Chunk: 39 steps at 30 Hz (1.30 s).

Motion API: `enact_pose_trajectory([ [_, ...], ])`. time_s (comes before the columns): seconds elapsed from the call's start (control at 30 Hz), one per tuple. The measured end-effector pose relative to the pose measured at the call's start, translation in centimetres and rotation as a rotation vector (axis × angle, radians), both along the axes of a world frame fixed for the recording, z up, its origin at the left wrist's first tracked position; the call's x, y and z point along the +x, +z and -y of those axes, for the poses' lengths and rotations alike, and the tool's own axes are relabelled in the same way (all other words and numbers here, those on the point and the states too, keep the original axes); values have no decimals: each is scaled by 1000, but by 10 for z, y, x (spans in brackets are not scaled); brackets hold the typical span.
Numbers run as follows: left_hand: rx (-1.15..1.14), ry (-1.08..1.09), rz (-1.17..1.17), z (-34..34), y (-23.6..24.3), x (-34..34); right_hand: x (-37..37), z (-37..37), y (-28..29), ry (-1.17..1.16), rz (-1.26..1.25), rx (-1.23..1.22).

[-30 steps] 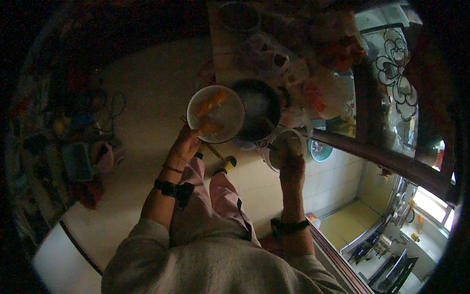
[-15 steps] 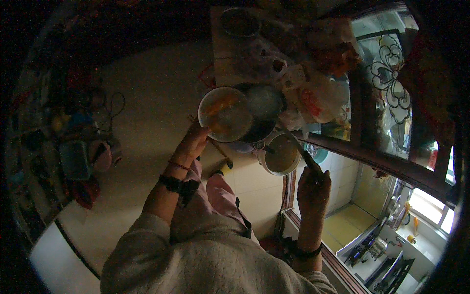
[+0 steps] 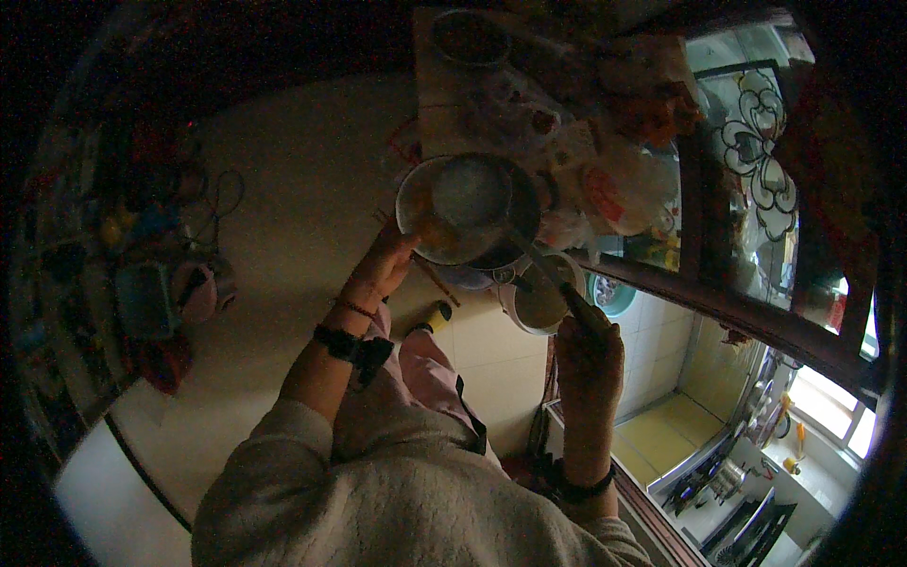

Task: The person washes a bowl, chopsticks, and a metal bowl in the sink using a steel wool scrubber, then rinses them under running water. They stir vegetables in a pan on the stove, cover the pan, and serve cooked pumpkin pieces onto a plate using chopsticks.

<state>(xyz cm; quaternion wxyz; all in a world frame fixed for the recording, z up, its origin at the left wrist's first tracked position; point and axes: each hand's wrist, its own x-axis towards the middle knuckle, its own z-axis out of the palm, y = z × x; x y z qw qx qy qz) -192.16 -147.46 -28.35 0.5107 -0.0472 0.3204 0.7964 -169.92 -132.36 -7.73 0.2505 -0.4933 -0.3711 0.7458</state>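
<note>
My left hand (image 3: pixel 389 257) grips the near left rim of a round, pale bowl (image 3: pixel 412 201). Orange-brown traces show inside it. Closed round a dark handle is my right hand (image 3: pixel 590 354); the handle belongs to a long ladle (image 3: pixel 537 253). Its wide grey head lies over the bowl's right side, and whether it touches cannot be told. Behind and to the right of the bowl, a dark round pot (image 3: pixel 525 203) is partly covered. Below the ladle's shaft stands a white bucket (image 3: pixel 539 307); its contents are too dim to name.
Plastic bags (image 3: pixel 619 194) crowd the table (image 3: pixel 439 123), with a round dark dish (image 3: pixel 470 40) at its far end. A teal basin (image 3: pixel 614 295) sits by the doorway. Right of me is a glazed wooden frame (image 3: pixel 699 269). Bins (image 3: pixel 146 298) stand at left.
The ladle has moved left from over the pot to over the bowl, with my right hand shifting left too. The bowl has moved slightly right and looks more tilted.
</note>
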Motion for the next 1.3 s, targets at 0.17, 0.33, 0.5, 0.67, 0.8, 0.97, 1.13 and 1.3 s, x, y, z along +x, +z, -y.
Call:
enact_pose_trajectory([
  [0.17,-82,-23,79,4,-13,-2,-6,0,-1,-121,-152,-145],
  [0.33,-55,-21,28,5,-22,-2,-8,0,-4,23,31,55],
  [0.5,-25,-33,16,8,-19,-5,-6,2,-2,-30,-31,-33],
  [0.67,-34,-16,-11,10,0,-7,-4,-4,-4,436,454,609],
  [0.8,-7,58,-104,3,15,-7,-2,-16,-11,406,264,590],
  [0.97,42,76,-171,12,21,-10,5,-31,-22,520,473,733],
  [1.13,-43,46,-34,27,13,-11,5,-53,-61,440,354,586],
  [1.3,-106,73,-16,50,22,-3,3,-79,-132,1071,1053,1141],
])
